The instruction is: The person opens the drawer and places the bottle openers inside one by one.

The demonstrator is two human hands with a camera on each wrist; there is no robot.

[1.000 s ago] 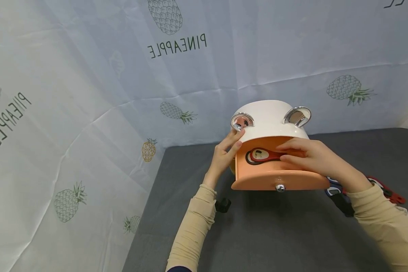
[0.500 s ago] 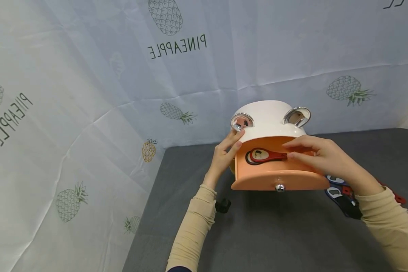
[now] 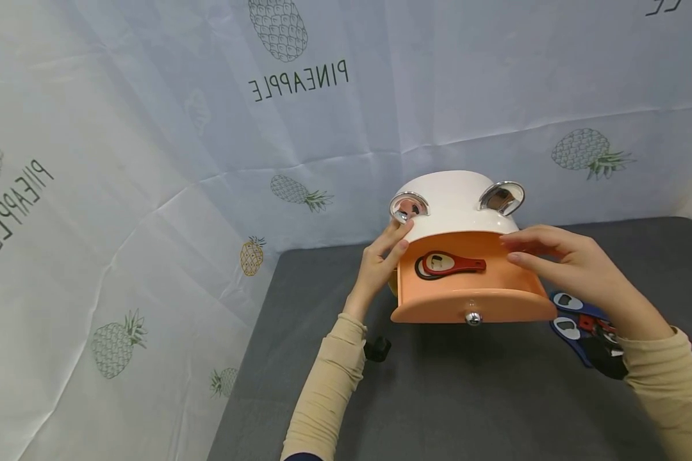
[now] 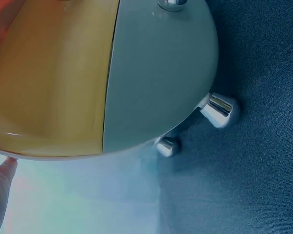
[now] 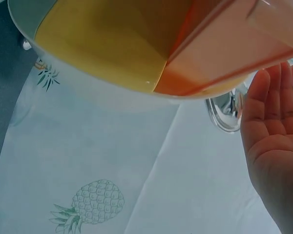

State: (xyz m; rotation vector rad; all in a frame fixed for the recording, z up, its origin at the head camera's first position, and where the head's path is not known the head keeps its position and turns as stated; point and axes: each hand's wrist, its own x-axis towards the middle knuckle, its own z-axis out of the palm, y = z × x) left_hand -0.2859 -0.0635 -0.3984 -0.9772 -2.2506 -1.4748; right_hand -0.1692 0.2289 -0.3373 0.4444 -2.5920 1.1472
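Note:
A white rounded cabinet (image 3: 455, 198) with two chrome ears stands on the table, its orange top drawer (image 3: 513, 307) pulled out. Inside the drawer lies a red bottle opener (image 3: 467, 264) overlapping a black-rimmed one (image 3: 423, 273). My left hand (image 3: 377, 262) rests against the cabinet's left side below the ear, fingers extended; its fingertips show at the rim in the left wrist view. My right hand (image 3: 571, 262) is at the drawer's right end, holding nothing, fingertips over the drawer. In the right wrist view its fingers are fairly straight beside the orange drawer.
Several bottle openers (image 3: 566, 328), blue, red and black, lie on the dark table right of the cabinet, partly behind the right forearm. A small black object (image 3: 377, 349) sits near the left forearm. Yellow (image 4: 53, 87) and grey-green (image 4: 158, 73) drawer fronts are below, closed. A curtain hangs behind.
My right hand has let go of the red bottle opener and moved right, away from it. The bottle openers lie still in the drawer. The left hand has stayed put.

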